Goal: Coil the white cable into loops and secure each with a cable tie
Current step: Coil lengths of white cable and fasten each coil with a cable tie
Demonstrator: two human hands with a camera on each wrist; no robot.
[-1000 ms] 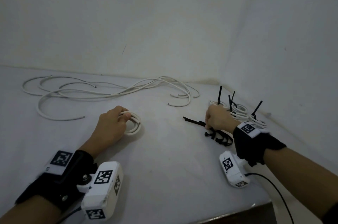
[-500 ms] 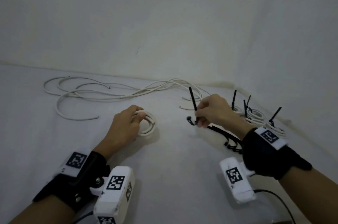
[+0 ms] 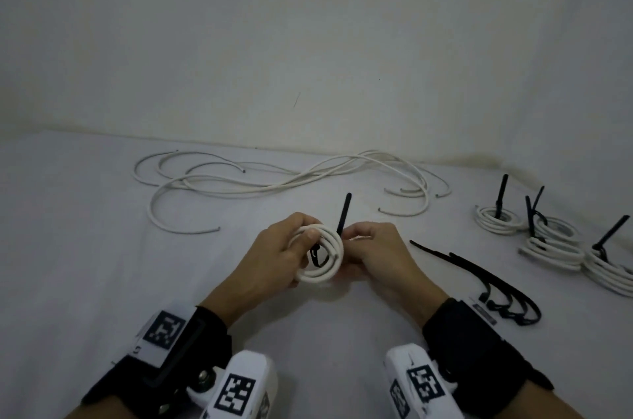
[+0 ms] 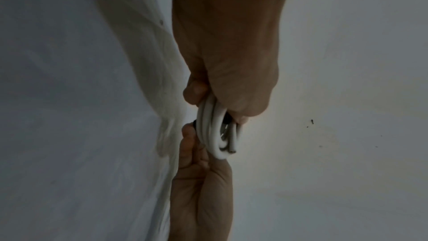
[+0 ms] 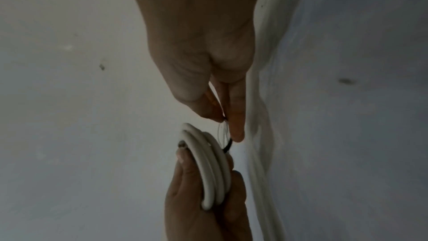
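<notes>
A small white cable coil (image 3: 323,256) is held upright above the table's middle. My left hand (image 3: 284,252) grips its left side, thumb across the loops; the left wrist view shows that coil (image 4: 216,135) edge-on in my fingers. A black cable tie (image 3: 343,213) passes through the coil, its tail sticking up behind and its head hanging inside the ring. My right hand (image 3: 368,247) pinches the tie just right of the coil. The right wrist view shows my fingertips (image 5: 236,131) on the black tie (image 5: 228,146) beside the coil (image 5: 212,168).
Loose white cable pieces (image 3: 274,182) sprawl along the back of the white table (image 3: 85,264). Several tied coils (image 3: 548,244) with upright black tails sit at the right. A bundle of spare black ties (image 3: 493,281) lies right of my right hand. Walls close the back and right.
My right hand carried one black tie from the bundle leftward to the coil and threaded it through. My left hand lifted the coil off the table and tilted it upright.
</notes>
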